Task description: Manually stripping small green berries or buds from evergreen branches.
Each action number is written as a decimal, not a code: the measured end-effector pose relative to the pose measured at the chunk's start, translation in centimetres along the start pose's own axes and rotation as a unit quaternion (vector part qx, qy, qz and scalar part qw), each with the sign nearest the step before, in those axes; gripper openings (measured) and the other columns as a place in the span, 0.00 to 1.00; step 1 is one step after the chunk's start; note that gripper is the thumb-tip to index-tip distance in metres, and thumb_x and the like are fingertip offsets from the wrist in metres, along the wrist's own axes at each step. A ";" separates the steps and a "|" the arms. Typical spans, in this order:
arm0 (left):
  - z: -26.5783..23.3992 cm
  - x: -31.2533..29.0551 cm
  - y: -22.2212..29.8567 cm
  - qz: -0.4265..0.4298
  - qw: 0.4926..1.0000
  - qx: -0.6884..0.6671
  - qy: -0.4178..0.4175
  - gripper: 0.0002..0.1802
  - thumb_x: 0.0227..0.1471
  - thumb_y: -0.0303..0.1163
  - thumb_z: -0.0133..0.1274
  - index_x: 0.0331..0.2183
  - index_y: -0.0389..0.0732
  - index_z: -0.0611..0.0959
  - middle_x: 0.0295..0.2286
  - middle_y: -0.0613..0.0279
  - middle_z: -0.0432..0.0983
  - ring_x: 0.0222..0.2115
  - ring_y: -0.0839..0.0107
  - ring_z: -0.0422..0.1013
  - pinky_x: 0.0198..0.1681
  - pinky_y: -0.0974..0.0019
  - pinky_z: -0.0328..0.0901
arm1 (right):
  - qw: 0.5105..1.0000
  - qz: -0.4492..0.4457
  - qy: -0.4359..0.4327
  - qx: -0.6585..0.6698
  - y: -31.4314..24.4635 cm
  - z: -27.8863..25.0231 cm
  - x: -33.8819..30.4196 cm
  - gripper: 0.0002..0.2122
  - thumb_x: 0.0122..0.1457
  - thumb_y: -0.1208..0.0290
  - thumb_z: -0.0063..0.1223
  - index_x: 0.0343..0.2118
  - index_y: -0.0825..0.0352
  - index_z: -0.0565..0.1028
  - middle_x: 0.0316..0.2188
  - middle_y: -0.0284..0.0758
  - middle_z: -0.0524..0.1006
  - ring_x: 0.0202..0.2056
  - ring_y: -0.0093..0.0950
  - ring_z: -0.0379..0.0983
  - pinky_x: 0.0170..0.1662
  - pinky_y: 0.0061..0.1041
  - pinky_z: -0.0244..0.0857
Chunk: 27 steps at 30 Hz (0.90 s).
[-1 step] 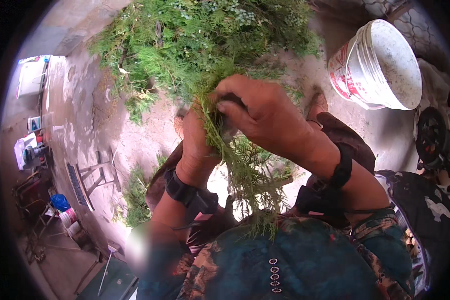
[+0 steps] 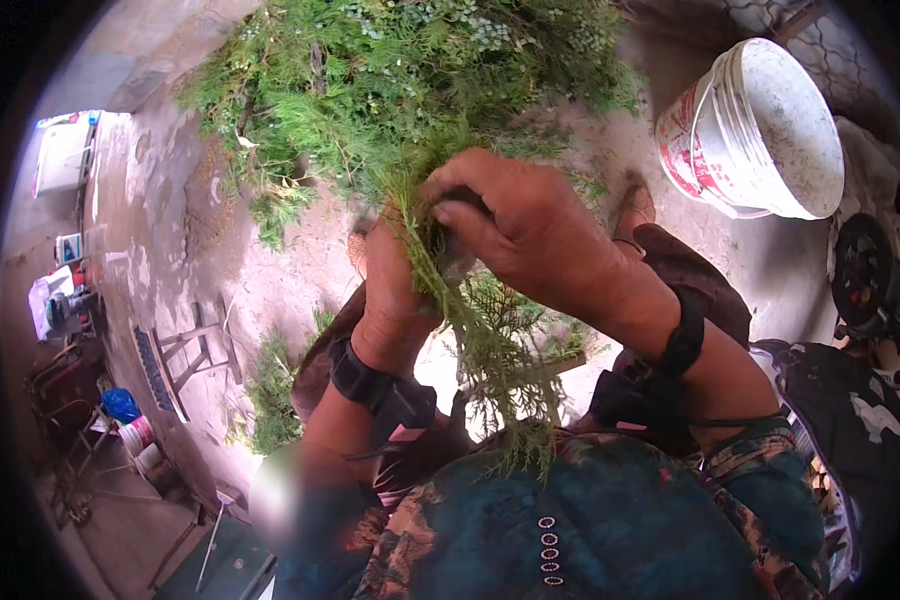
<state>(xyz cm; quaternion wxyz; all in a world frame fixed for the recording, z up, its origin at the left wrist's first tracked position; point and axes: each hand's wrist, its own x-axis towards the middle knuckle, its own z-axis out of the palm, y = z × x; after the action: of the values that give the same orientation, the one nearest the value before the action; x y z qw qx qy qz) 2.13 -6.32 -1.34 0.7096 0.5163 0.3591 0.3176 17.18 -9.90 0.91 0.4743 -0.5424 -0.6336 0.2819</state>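
Note:
A bunch of green evergreen sprigs [image 2: 425, 255] with flat, scaly leaves runs between my hands, its lower leaves hanging toward my shirt front. My left hand [image 2: 395, 270] is closed around the bunch, its fingers mostly hidden behind the leaves and my other hand. From the right, my right hand [image 2: 530, 215] comes across with curled fingers, pinching at the upper part of the same bunch beside my left hand. Just beyond both hands lies a large heap of cut evergreen branches [image 2: 370, 90], some bearing pale bluish berries.
At the right a white and red bucket [image 2: 715, 140] lies tilted, mouth toward me. Loose greenery [image 2: 275, 395] is on the floor at the left, near a small wooden frame [image 2: 195, 350]. A dark cloth [image 2: 850, 400] and a black wheel [image 2: 863, 270] are at the far right.
My right fingertips have shifted slightly left against the bunch. The hanging sprig has swayed a little to the left. My left hand stays in place.

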 end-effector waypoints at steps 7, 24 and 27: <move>-1.6 2.3 -1.7 -0.144 0.846 -0.488 -0.161 0.17 0.59 0.40 0.37 0.39 0.36 0.72 0.18 0.72 0.64 0.15 0.79 0.60 0.19 0.74 0.54 | 0.786 0.316 -0.062 0.528 -2.6 -2.6 1.3 0.09 0.55 0.70 0.48 0.28 0.72 0.68 0.19 0.33 0.72 0.23 0.25 0.73 0.28 0.23 0.72; 0.0 1.3 1.3 -0.129 0.925 -0.351 0.065 0.14 0.57 0.42 0.43 0.33 0.40 0.72 0.20 0.71 0.63 0.15 0.82 0.60 0.18 0.81 0.59 | 0.910 0.187 -0.039 0.367 -1.3 1.0 -0.1 0.08 0.52 0.76 0.50 0.32 0.75 0.72 0.27 0.39 0.76 0.31 0.24 0.75 0.35 0.19 0.66; 2.9 1.2 3.3 -0.093 0.936 -0.245 0.233 0.13 0.57 0.42 0.43 0.30 0.44 0.71 0.20 0.72 0.63 0.14 0.82 0.58 0.18 0.79 0.58 | 0.978 0.117 -0.028 0.171 -1.3 0.4 -0.1 0.07 0.51 0.76 0.49 0.31 0.74 0.73 0.24 0.39 0.77 0.30 0.23 0.75 0.34 0.20 0.67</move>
<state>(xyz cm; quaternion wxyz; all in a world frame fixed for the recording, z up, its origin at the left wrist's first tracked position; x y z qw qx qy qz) 4.97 -5.94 2.19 0.7370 0.2015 0.4721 0.4397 16.24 -10.28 1.89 0.5054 -0.5155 -0.5216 0.4547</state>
